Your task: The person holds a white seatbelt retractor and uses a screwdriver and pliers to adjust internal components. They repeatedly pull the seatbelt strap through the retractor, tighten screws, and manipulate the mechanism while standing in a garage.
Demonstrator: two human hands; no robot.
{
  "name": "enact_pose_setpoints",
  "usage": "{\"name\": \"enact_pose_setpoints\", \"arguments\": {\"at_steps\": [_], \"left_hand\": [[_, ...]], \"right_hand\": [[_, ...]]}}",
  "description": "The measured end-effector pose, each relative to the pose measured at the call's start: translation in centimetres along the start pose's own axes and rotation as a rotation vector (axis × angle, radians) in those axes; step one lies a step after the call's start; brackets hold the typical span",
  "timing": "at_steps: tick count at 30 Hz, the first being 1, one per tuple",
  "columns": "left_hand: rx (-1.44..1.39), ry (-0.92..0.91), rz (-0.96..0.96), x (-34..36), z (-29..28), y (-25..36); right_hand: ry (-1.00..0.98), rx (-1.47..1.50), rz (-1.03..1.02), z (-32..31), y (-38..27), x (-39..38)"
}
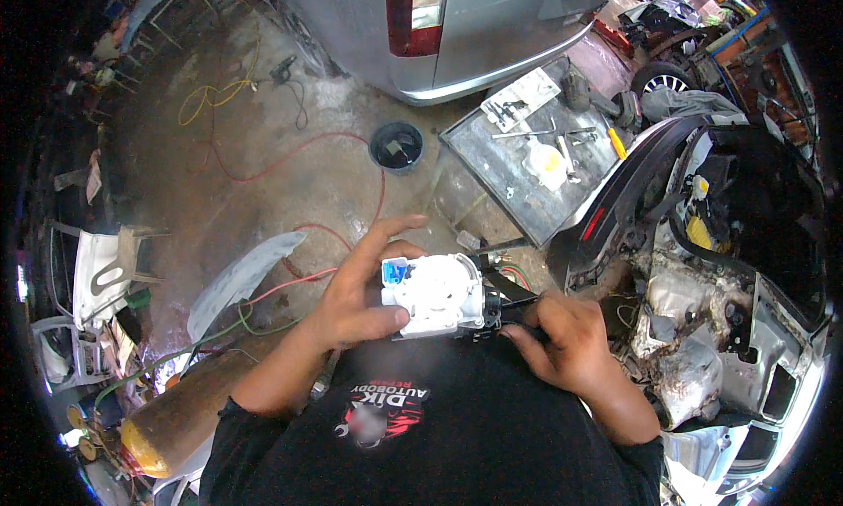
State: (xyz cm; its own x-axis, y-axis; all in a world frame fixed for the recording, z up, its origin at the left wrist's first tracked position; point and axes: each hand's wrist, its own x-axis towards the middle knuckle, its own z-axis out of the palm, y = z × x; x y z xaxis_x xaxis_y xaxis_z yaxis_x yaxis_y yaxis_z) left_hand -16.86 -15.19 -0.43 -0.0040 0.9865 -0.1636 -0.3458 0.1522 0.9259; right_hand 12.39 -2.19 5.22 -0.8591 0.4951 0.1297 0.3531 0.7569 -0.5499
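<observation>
In front of my chest is a car part that looks like a steering-column switch unit [436, 294]. It has a round white plastic housing, a blue connector at its upper left and black pieces along its right side. My left hand [362, 300] grips the left of the white housing, thumb across the lower front and the other fingers stretched out behind it. At the right side, my right hand [566, 337] is closed around a black piece like a stalk [518, 311], whose far end its fingers hide. Whether that piece is joined to the housing I cannot tell.
A grey metal work table [500, 177] bears a parts tray, tools and a yellow-handled screwdriver [616, 144]. Beyond are a black bucket [396, 147] and a silver car [500, 32]. Hoses cross the floor; a gas cylinder [184, 409] lies left, a stripped car body [702, 330] stands right.
</observation>
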Motion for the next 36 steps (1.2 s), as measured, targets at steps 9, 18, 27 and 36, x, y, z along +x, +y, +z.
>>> {"name": "enact_pose_setpoints", "arguments": {"at_steps": [9, 18, 27, 36], "left_hand": [[0.069, -0.046, -0.096, 0.9, 0.4, 1.1], [-0.119, -0.058, -0.038, 1.2, 1.6, -0.4], [-0.109, -0.04, -0.015, 1.0, 1.5, -1.1], [-0.085, -0.037, 0.049, 0.7, 2.1, -0.5]], "right_hand": [[0.012, 0.041, -0.044, -0.3, 0.1, 0.2], [0.005, 0.043, -0.001, -0.5, 1.3, -0.5], [0.042, -0.045, 0.046, -1.5, 1.8, -1.1], [0.046, -0.019, -0.032, 0.1, 1.5, -0.7]]}}
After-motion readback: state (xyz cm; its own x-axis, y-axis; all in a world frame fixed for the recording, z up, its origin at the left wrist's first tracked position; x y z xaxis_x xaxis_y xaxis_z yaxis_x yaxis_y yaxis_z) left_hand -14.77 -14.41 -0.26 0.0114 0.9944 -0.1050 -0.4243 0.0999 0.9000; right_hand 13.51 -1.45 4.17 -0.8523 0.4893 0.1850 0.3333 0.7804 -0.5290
